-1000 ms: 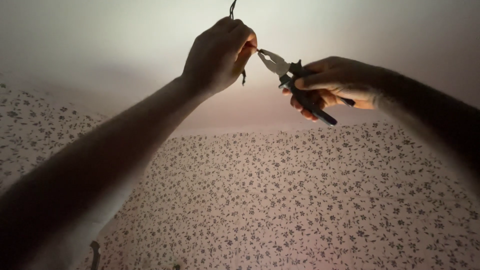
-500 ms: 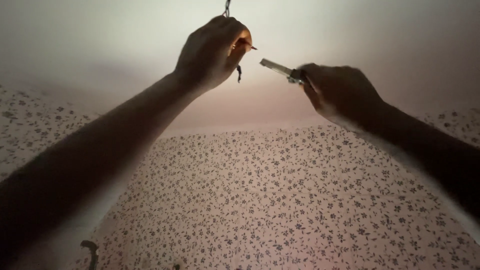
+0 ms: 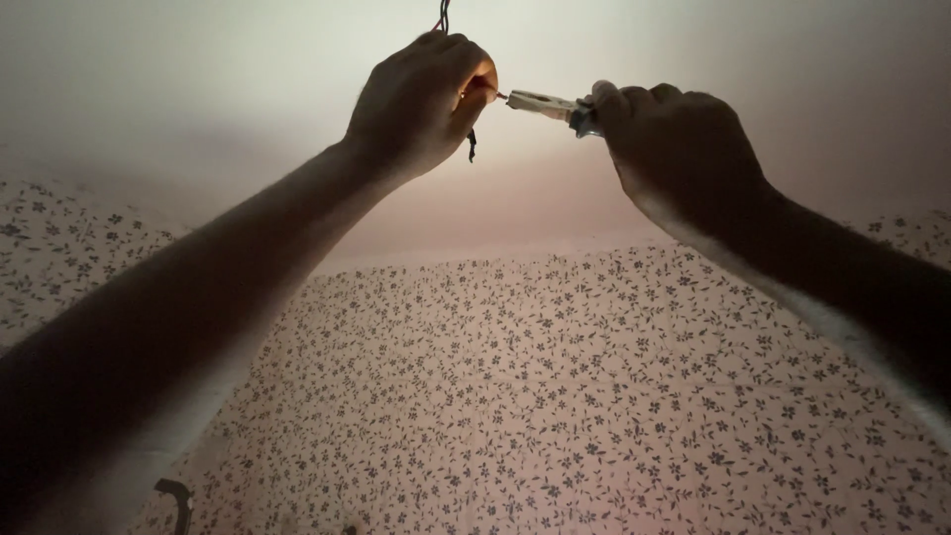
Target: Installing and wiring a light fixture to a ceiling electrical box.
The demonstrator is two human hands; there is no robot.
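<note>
Gripping the wires [image 3: 442, 16] below the ceiling [image 3: 198, 89], the left hand [image 3: 421, 99] is closed; pliers [image 3: 543, 103] are clenched in the right hand [image 3: 674, 139], now rolled knuckles-up, their closed tip brought against the wire end, apparently pinching it.

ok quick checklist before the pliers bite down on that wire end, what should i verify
1. Left hand grips the wires hanging from the ceiling: ok.
2. Right hand wrapped around the pliers handles: ok.
3. Plier nose meets the wire end sticking out by the left thumb: ok, they appear to touch.
4. Left fingers out of the nose's path: cannot tell, the thumb is very close.
5. The loose dark wire end below the left hand is away from the pliers: ok.
6. Bare conductor condition: cannot tell, too dim.
</note>
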